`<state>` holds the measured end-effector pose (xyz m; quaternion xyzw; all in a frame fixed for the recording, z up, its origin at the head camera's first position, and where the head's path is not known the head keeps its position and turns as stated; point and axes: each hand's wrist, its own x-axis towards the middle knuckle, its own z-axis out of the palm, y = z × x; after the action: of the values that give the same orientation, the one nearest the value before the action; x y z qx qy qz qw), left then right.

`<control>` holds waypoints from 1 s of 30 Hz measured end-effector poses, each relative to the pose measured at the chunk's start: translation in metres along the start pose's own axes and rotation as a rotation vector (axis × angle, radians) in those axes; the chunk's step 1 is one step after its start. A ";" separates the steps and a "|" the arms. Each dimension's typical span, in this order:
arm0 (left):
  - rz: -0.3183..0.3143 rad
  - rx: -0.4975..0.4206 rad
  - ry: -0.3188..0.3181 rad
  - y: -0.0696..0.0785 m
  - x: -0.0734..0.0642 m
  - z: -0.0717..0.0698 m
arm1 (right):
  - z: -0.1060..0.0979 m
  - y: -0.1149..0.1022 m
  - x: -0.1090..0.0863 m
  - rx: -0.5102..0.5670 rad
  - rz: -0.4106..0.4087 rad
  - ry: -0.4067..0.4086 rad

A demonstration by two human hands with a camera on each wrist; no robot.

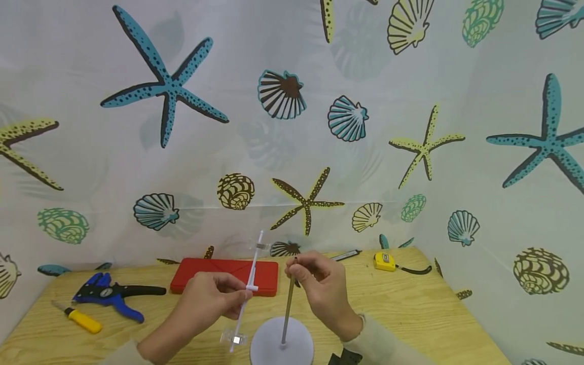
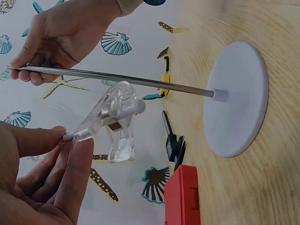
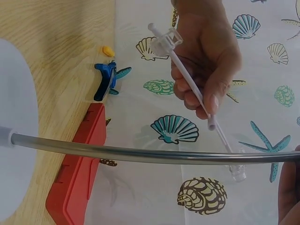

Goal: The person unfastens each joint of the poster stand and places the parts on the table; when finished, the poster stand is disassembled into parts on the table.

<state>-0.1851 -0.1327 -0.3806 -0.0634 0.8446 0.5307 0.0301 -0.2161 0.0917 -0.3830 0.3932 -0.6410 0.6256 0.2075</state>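
Observation:
My left hand (image 1: 207,299) pinches a thin white plastic crossbar (image 1: 255,258) near its middle, where a short tube sticks out. Each end of the crossbar bears a clear plastic clip (image 2: 123,145). To the right, a thin metal rod (image 1: 289,304) rises from the hub of a round white base (image 1: 264,350) on the table, leaning slightly. My right hand (image 1: 321,284) pinches this rod at its top end with thumb and fingers. The crossbar is held in the air beside the rod, apart from it. In the right wrist view, the tube's open end (image 3: 212,125) shows.
Behind the hands lies a red case (image 1: 196,274). Blue-and-black wire strippers (image 1: 109,294) and a yellow-handled screwdriver (image 1: 84,320) lie at left. A dark caliper (image 1: 345,255) and a yellow tape measure (image 1: 385,261) lie at back right, before a shell-patterned curtain (image 1: 310,152).

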 end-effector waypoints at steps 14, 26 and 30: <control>-0.148 -0.035 -0.020 -0.029 0.004 0.009 | 0.000 -0.003 0.000 -0.006 0.032 0.009; -0.216 0.006 -0.038 -0.051 0.004 0.016 | 0.000 -0.003 -0.002 -0.002 0.028 0.009; -0.236 0.032 -0.059 -0.057 0.003 0.019 | 0.001 -0.002 -0.002 -0.002 0.018 0.007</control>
<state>-0.1808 -0.1408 -0.4404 -0.1463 0.8383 0.5117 0.1184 -0.2132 0.0918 -0.3831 0.3851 -0.6445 0.6281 0.2048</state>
